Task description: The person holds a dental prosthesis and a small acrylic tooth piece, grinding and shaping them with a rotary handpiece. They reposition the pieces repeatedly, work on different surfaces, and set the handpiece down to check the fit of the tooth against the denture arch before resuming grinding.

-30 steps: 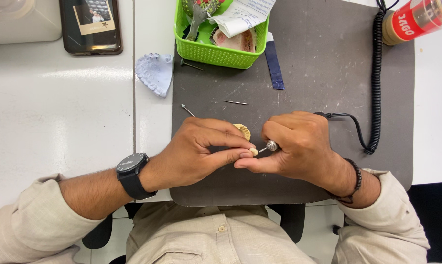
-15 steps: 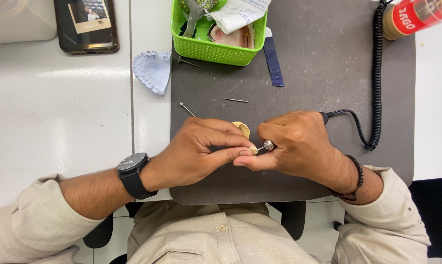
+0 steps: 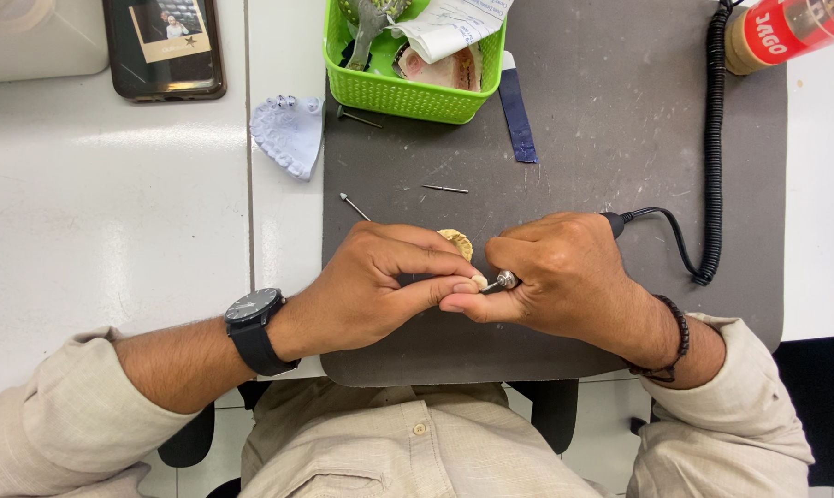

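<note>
My left hand pinches a small cream-coloured piece between thumb and forefinger, over a dark grey mat. My right hand grips a corded rotary handpiece, whose metal tip touches that piece. Behind my fingers lies a yellowish dental cast, partly hidden. A black coiled cable runs from the handpiece to the far right. I wear a black watch on the left wrist and a dark bracelet on the right.
A green basket with tools and paper stands at the mat's far edge. Nearby lie a pale blue dental cast, two thin burs, a blue strip, a phone and a red bottle.
Both hands stay together at the mat's near edge with the same grip. The handpiece tip has shifted slightly against the small piece.
</note>
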`<state>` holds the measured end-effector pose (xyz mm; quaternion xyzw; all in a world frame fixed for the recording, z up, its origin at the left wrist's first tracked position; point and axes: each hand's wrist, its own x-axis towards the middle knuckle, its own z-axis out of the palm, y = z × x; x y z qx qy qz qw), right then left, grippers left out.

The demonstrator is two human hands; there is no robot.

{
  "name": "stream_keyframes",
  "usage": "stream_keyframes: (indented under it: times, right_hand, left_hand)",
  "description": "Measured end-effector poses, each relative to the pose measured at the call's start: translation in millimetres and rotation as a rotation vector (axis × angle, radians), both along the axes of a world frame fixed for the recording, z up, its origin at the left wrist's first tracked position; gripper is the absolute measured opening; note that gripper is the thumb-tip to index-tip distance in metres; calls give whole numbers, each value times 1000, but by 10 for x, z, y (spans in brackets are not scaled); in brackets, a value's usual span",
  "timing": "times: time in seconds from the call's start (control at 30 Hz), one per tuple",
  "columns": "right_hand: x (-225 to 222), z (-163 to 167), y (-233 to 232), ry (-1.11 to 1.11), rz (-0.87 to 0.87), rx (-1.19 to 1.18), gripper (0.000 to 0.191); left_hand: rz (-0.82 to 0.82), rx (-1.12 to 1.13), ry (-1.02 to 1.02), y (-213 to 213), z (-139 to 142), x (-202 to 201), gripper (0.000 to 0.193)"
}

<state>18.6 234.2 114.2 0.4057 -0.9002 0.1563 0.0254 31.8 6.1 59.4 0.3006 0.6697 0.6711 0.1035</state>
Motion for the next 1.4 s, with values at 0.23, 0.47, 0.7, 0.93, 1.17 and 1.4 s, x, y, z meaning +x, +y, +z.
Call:
stream_keyframes:
  times: [0.23, 0.47, 0.7, 0.93, 1.17, 1.4]
  right_hand:
    - [-13, -11, -10, 11, -12, -2, 68]
    - [6, -20, 2, 0, -12, 5, 68]
    - [2, -16, 0, 10, -11, -13, 66]
    - [11, -20, -7, -19, -7, -8, 62]
    - [8, -12, -8, -25, -11, -7, 63]
    - [21, -5, -9, -38, -12, -1, 63]
  left_hand:
    - [-7, -7, -21, -21, -2, 1, 14]
    - [-11, 10, -35, -6, -19, 12, 14]
    - [-24, 5, -39, -4, -33, -3, 14]
    - [-31, 18, -58, 7, -55, 4, 14]
    - [-24, 17, -54, 12, -66, 2, 14]
    - [-20, 12, -45, 12, -63, 6, 13]
